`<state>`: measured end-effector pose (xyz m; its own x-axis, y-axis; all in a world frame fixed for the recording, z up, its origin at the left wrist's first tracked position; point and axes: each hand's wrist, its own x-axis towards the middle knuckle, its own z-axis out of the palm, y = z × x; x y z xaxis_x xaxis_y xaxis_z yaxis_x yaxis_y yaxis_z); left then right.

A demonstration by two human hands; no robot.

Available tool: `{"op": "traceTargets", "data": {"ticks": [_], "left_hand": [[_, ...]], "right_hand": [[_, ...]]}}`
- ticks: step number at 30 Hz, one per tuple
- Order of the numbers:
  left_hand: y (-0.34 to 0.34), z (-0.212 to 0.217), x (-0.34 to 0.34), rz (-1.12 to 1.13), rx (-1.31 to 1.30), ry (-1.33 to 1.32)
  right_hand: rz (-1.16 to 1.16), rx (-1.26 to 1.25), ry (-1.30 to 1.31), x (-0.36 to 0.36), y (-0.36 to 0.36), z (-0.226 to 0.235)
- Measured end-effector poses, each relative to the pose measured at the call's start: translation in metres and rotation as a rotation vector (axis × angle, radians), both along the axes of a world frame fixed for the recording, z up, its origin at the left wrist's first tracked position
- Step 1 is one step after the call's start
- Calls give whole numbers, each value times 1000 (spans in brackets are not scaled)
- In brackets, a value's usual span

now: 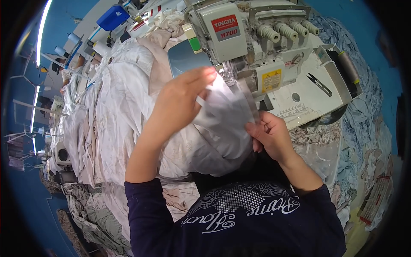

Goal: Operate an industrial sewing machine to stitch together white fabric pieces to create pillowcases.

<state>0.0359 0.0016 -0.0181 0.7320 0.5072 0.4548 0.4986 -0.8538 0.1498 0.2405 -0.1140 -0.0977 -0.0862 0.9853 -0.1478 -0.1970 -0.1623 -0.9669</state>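
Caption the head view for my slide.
Left hand close to an overlock sewing machine, right hand pinching the edge of white fabric; black thread snips lie alongside.

A dark navy top [252, 237] with elbow-length sleeves [147, 210] bears white curling lettering [274, 206] and dotted print [239, 199].

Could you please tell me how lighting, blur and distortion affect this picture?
Head view: strong glare by the left hand washes out part of the cloth; head view: the tube light at upper left bows along the fisheye rim, and the corners go black; head view: the right hand looks fairly sharp, the far left background softer.
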Motion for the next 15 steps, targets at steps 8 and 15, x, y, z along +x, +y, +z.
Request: {"op": "traceTargets", "data": {"ticks": [8, 15], "left_hand": [[49, -5, -12, 126, -7, 5], [69, -13, -17, 353, 30, -20]], "right_hand": [[8, 9, 23, -9, 20, 18], [-12, 63, 116, -7, 30, 15]]}}
